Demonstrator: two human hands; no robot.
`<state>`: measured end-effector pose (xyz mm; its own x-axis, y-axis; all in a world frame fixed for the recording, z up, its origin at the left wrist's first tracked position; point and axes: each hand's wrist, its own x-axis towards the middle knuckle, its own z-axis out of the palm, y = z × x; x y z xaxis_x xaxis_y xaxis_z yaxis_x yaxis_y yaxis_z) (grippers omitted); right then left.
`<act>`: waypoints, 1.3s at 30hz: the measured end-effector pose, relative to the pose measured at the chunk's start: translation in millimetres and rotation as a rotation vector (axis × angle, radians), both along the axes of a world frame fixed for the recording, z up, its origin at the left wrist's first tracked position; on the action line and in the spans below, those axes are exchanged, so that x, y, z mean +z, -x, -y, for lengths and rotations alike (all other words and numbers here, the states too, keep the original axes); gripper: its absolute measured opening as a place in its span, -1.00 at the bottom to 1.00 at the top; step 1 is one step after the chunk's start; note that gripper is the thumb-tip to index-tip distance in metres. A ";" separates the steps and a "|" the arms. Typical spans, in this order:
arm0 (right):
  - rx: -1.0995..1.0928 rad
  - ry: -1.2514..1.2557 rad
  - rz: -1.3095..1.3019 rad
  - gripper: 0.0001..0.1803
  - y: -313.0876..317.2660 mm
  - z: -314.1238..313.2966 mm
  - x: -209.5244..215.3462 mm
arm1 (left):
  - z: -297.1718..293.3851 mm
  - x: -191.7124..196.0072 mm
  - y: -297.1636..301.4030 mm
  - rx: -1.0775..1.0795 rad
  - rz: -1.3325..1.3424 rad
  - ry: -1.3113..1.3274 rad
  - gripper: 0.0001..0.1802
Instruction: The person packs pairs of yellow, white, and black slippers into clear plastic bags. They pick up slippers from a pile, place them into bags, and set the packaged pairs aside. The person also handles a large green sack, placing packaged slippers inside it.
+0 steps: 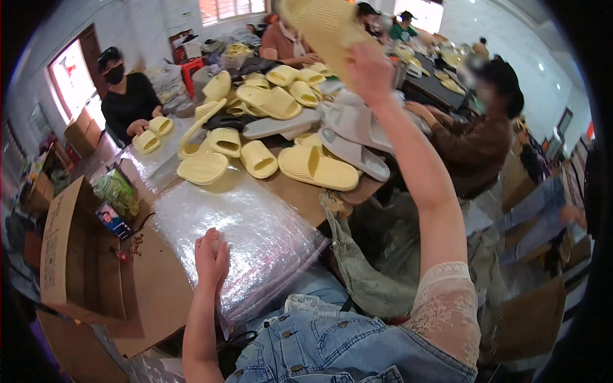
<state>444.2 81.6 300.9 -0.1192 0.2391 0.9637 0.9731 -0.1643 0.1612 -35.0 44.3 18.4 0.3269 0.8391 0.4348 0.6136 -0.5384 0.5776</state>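
Note:
High at the top of the view, my right hand (371, 71) grips a yellow slide slipper (319, 25), slightly smeared by motion. My left hand (211, 256) is closed above a stack of clear plastic bags (262, 236) on the cardboard-topped table. Whatever its curled fingers hold, if anything, is hidden. Beyond the bags lies a heap of slippers, mostly yellow, such as the near yellow slipper (203, 169) and another yellow slipper (319, 167). A grey slipper (355, 153) rests among them at the right of the heap.
An open cardboard box (83, 255) stands at left, beside a phone (113, 220) and a green bag (117, 191). Across the table a masked person (131, 96) handles two yellow slippers. Another person (476, 134) sits at right. Grey-green sacking (383, 255) hangs off the table's right edge.

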 end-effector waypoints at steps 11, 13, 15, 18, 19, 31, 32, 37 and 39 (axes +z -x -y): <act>0.684 0.689 -0.146 -0.67 295.1 56.3 -199.9 | -12.5 -11.0 4.2 -0.044 0.115 0.168 -0.52; 0.731 0.773 -0.244 -0.67 324.1 60.9 -235.9 | -24.0 -38.1 20.2 -0.111 0.301 0.266 -0.55; 0.698 0.867 -0.288 -0.68 336.5 60.3 -263.9 | -23.6 -37.8 9.5 -0.229 0.433 0.272 -0.52; 0.773 0.753 -0.278 -0.69 334.2 53.8 -285.5 | -26.8 -49.5 17.0 -0.260 0.529 0.376 -0.50; 0.824 0.820 -0.279 -0.68 326.9 53.9 -282.3 | -27.0 -47.8 12.8 -0.254 0.572 0.390 -0.51; 0.777 0.743 -0.070 -0.76 110.2 197.9 -181.5 | -7.2 -12.1 -4.0 -0.038 0.373 0.299 -0.75; 0.647 0.683 -0.098 -0.78 97.4 210.4 -172.2 | -6.0 -7.7 -7.7 -0.052 0.379 0.300 -0.74; -0.075 0.363 -0.198 -0.73 -45.3 278.3 -166.6 | -1.9 -2.7 3.1 0.036 0.155 0.113 -0.65; -0.320 0.346 -0.232 -0.60 -141.5 327.4 -192.7 | 6.9 7.8 -0.2 0.062 0.246 0.205 -0.63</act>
<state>585.8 -245.8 108.2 0.2187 0.5374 0.8145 0.8996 -0.4343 0.0449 -34.8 37.4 26.2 0.1785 0.9323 0.3146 0.4702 -0.3617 0.8050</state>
